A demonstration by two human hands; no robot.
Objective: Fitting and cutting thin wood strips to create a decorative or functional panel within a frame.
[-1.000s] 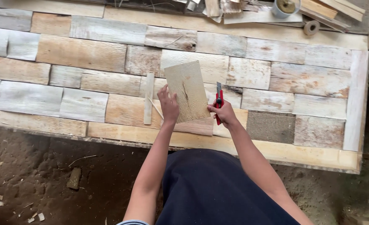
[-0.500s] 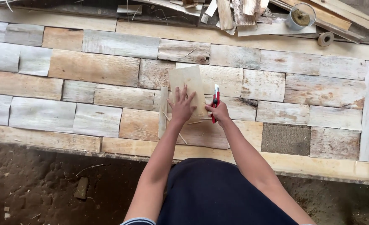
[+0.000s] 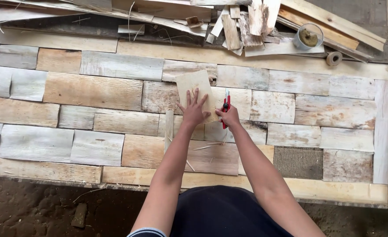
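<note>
My left hand lies flat with spread fingers on a pale thin wood sheet, pressing it against the panel of patchwork wood tiles. My right hand grips a red utility knife held upright at the sheet's right edge. A narrow wood strip lies upright just left of my left wrist. Thin shavings lie on the tiles under my forearms.
Scrap boards and offcuts pile along the far edge. A small tin and a tape roll sit at the upper right. One bare grey gap shows among the tiles at lower right. Dirt floor lies below the panel.
Both hands and the wood sheet have moved farther up the panel, away from me. The sheet, tilted a second ago, now lies pressed flat under my left hand.
</note>
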